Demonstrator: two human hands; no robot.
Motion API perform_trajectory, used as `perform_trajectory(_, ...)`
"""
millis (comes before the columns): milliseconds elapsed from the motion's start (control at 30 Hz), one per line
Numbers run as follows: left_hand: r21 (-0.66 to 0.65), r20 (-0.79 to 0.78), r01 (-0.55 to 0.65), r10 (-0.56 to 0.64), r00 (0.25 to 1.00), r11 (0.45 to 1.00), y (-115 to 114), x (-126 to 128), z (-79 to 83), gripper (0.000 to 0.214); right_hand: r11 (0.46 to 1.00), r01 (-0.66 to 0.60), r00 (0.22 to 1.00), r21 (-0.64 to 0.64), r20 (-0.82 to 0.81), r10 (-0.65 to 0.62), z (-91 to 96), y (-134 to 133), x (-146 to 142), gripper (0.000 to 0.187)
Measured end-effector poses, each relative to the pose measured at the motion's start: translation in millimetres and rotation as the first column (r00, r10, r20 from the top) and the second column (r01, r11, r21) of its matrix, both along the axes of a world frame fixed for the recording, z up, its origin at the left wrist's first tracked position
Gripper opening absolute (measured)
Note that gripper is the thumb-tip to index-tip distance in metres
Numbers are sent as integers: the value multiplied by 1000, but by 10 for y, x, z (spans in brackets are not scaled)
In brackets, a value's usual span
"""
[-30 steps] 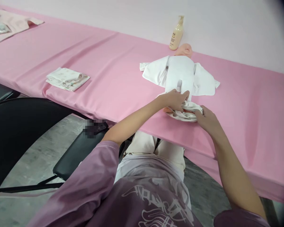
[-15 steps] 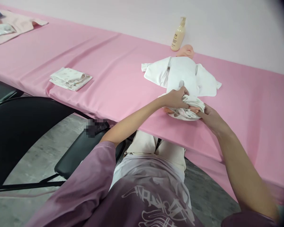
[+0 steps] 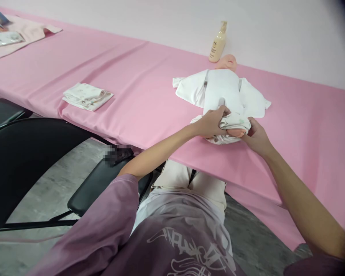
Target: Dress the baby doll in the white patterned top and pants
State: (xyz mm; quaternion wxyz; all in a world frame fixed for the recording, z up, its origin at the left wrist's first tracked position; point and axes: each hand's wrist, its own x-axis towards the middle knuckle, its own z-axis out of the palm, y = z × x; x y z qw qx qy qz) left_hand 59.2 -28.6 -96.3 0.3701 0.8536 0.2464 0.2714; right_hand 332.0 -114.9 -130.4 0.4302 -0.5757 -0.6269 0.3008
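Note:
A baby doll [image 3: 227, 63] lies on its back on the pink-covered table [image 3: 143, 96], its head toward the wall. A white top [image 3: 222, 86] covers its chest and arms, with the sleeves spread sideways. Around its legs are bunched patterned baby pants [image 3: 235, 120], and a bare doll foot [image 3: 237, 133] pokes out of them. My left hand [image 3: 213, 122] is closed on the gathered cloth at the foot's left side. On the right, my right hand [image 3: 258, 138] pinches the edge of the same pants beside the toes.
A pump bottle [image 3: 217, 43] stands by the wall near the doll's head. Folded patterned cloth [image 3: 87, 96] lies to the left. At the far left is a pale towel [image 3: 31, 32] with items on it. Black chairs [image 3: 40, 153] stand along the table's front edge.
The pants' cloth has been drawn back, so more of the doll's foot shows. Both hands keep their hold and have shifted only slightly.

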Motion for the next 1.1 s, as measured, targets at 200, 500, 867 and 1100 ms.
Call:
perform_trajectory(200, 219, 25, -69, 65, 998, 973, -49, 50, -77, 48, 992, 10, 1000, 123, -9, -9, -152, -17, -73, 72)
perform_trajectory(500, 324, -73, -43, 70, 995, 945, -136, 8, -91, 61, 990, 39, 998, 138, 37, -45, -282, -39, -38, 72)
perform_trajectory(867, 321, -46, -99, 120, 992, 942, -82, 39, -97, 50, 993, 21, 1000, 113, -8, -20, -187, -75, -77, 79)
perform_trajectory(1100, 311, -84, -184, 220, 972, 933, -113, 6, -3, 40, 998, -45, 983, -41, -181, 37, -88, -26, 4, 71)
